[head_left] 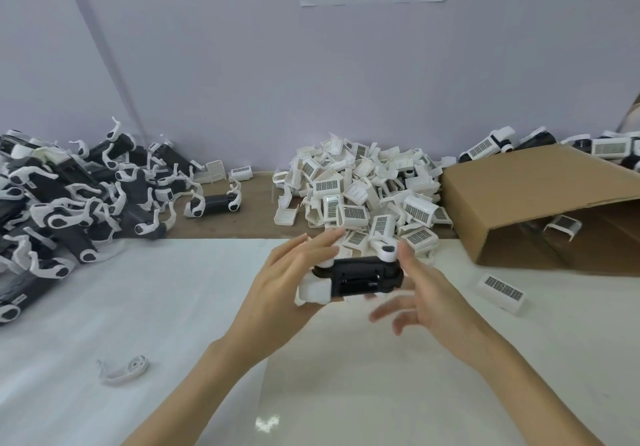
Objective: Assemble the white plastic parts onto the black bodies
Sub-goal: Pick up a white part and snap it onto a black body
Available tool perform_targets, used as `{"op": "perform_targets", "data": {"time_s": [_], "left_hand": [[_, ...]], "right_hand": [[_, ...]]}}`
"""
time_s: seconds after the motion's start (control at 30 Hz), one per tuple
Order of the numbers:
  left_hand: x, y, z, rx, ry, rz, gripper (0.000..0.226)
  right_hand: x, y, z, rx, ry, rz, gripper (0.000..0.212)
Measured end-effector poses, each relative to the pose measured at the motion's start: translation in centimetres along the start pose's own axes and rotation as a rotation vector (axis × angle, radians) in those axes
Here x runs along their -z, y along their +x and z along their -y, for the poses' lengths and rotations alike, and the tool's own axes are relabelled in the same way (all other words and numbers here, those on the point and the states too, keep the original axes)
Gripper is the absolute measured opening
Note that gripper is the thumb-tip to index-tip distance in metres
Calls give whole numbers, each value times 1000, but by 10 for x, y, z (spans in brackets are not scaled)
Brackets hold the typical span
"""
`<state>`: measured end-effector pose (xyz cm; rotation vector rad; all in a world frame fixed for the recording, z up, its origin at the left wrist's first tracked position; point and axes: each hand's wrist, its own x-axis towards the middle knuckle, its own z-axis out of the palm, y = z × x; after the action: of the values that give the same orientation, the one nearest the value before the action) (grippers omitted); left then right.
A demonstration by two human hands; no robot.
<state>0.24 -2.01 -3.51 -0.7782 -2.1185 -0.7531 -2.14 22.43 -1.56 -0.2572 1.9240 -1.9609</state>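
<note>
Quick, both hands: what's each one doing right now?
Left hand: holds the black body by its white end.
Right hand: open, fingers spread beside the body.

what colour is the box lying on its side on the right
Plain brown cardboard box, seen in the head view.

Two bare forearms are seen entering from the lower edge of the view, each ending in a bare hand. No sleeve is seen on either arm up to the frame edge. The left hand (280,286) is shown without glove, ring or watch, and its wrist is uncovered. The right hand (427,302) is likewise ungloved, with slender fingers (384,312) partly blurred; its wrist is uncovered too. Short, unpainted nails are visible on the left fingers.
</note>
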Motion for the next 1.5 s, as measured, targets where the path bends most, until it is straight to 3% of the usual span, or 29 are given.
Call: {"op": "perform_targets", "data": {"time_s": [0.07,0.13,0.2,0.3,0.4,0.5,0.57,0.7,0.87,0.97,1.07,1.13,1.2,1.27,1.33,1.4,1.5], "left_hand": [[-3,0,3,-159,97,33,65],[-6,-1,3,-142,153,44,72],[-8,-3,1,34,60,48,94],[-4,-4,-3,446,-341,187,126],[-1,-2,-14,709,-624,293,109],[-2,3,-22,783,-729,207,64],[-4,4,-23,805,-674,147,43],[1,1,-18,639,-524,106,42],[2,-2,-10,565,-546,144,51],[1,-1,-12,597,-579,110,48],[-2,2,-16,707,-596,111,62],[-2,0,-18,561,-411,151,80],[-1,-3,-13,250,-142,226,99],[2,-1,-6,-63,138,264,91],[3,0,-2,-191,251,235,71],[3,-1,-3,-103,171,162,61],[5,-1,-9,247,-95,-4,52]], "right_hand": [[1,0,3,-81,178,99,64],[3,2,3,-71,264,93,57],[0,4,2,-1,296,29,51],[-7,5,0,117,352,-40,36],[-8,7,-3,173,408,-77,40],[-8,9,-4,262,289,-96,27],[-8,8,-7,297,225,-42,31],[-4,8,-13,390,14,15,54],[4,5,-8,392,-108,77,48],[1,4,-4,339,-100,-46,44],[-6,7,-5,233,11,-178,71],[-8,8,-6,113,98,-207,73],[-7,6,-6,-19,126,-158,67],[-6,5,-7,-113,109,-97,68],[-7,3,-8,-161,58,-75,72],[-8,2,-7,-163,10,-89,75],[-8,2,-5,-74,28,-98,69]]}}
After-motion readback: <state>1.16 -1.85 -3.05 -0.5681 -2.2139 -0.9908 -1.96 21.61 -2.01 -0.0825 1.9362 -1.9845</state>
